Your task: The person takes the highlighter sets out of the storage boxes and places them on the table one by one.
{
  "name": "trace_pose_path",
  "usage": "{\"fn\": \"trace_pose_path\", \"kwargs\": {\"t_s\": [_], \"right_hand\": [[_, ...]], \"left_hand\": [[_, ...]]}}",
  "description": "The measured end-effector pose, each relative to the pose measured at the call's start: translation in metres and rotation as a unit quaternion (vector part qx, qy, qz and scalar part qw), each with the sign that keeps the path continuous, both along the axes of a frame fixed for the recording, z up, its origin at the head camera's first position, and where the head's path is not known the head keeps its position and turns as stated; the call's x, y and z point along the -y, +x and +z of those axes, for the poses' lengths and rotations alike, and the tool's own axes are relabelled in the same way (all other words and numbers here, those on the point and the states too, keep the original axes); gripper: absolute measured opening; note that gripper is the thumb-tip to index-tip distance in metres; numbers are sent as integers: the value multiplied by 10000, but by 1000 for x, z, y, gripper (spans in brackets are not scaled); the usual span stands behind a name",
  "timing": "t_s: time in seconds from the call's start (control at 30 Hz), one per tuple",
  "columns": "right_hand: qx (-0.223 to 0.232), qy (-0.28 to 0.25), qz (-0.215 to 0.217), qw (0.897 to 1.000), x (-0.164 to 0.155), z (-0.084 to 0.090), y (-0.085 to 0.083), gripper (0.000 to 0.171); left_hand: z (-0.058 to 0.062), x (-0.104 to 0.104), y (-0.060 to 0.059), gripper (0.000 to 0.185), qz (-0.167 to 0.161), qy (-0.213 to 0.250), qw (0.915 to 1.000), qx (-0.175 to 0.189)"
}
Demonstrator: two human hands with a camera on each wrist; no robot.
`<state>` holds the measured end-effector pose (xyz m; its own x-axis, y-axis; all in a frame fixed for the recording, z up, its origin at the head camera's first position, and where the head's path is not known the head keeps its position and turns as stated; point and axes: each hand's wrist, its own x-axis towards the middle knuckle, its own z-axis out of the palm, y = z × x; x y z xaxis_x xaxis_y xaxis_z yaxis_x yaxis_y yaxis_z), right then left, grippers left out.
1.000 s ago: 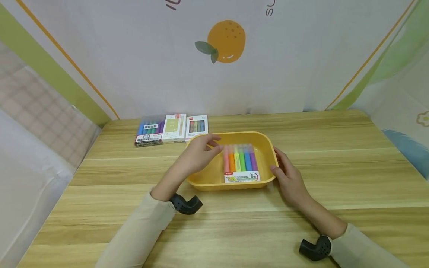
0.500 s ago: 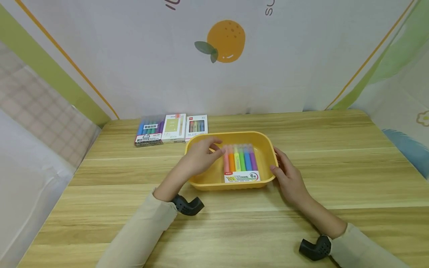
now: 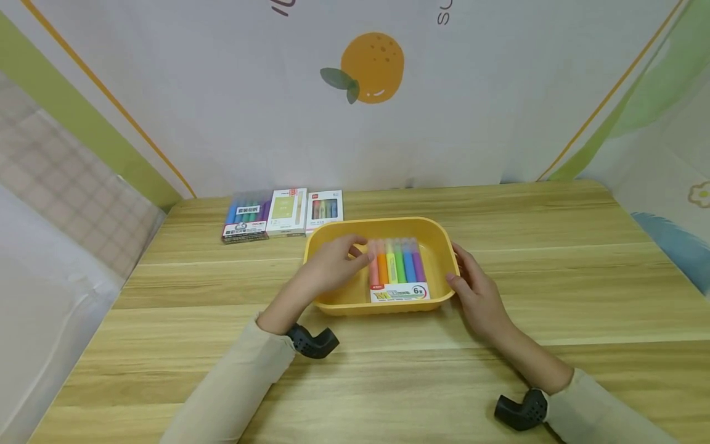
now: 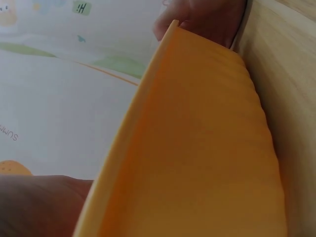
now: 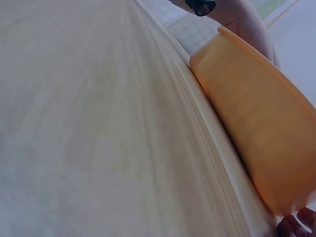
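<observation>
I see my left hand [image 3: 333, 266] has slid slightly along the yellow tray [image 3: 440, 237], fingers relaxed on the marker pack [image 3: 396, 271] inside it. My right hand [image 3: 474, 290] stays spread against the tray's right wall.

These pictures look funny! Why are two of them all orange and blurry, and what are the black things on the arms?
A person wears three small cameras. One sits on the head and looks down at a wooden table. The black things on the wrists are the other two cameras.

On the table stands a yellow tray. Inside it lies a pack of highlighters in six colours. The left hand reaches into the tray, its fingers at the pack's edge. The right hand rests against the tray's outer side. Three more pen boxes lie at the back.

The wrist cameras sit so close to the tray that its orange wall fills their pictures.
</observation>
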<state>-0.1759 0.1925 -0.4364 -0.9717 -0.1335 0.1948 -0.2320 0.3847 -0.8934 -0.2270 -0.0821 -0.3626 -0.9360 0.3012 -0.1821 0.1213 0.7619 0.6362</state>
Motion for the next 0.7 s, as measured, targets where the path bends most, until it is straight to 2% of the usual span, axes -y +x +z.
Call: {"fn": "trace_pose_path", "kwargs": {"t_s": [0.7], "right_hand": [[35,0,-18,10000,0,1,0,54]], "left_hand": [[-6,-1,1,53,-153,50,9998,134]]}}
